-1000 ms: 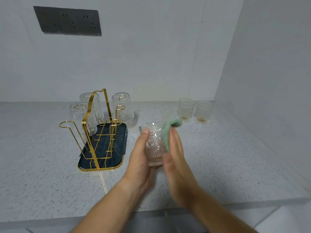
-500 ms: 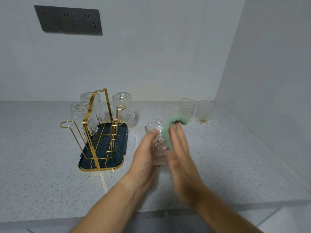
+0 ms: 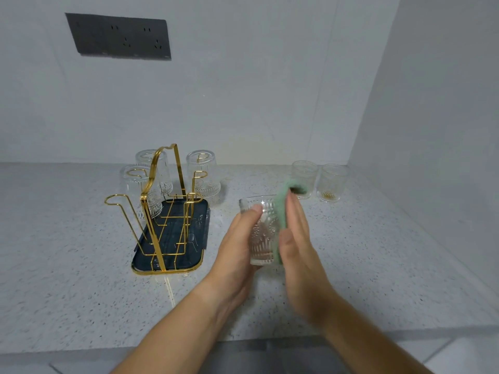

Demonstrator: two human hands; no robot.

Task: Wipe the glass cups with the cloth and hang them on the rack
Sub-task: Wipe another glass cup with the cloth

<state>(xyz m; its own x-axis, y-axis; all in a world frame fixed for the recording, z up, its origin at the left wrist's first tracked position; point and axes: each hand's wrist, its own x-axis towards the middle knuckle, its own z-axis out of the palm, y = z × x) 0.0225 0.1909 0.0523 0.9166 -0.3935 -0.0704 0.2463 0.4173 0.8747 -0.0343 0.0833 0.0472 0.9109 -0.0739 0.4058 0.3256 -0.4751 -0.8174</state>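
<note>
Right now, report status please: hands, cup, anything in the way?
Left hand grips glass cup. Right hand presses cloth flat against it. Rack: near hooks free, nothing between.

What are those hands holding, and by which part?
The left hand grips the clear embossed glass cup around its side wall, thumb near the rim. The right hand presses the green cloth flat against the cup's other side.
</note>
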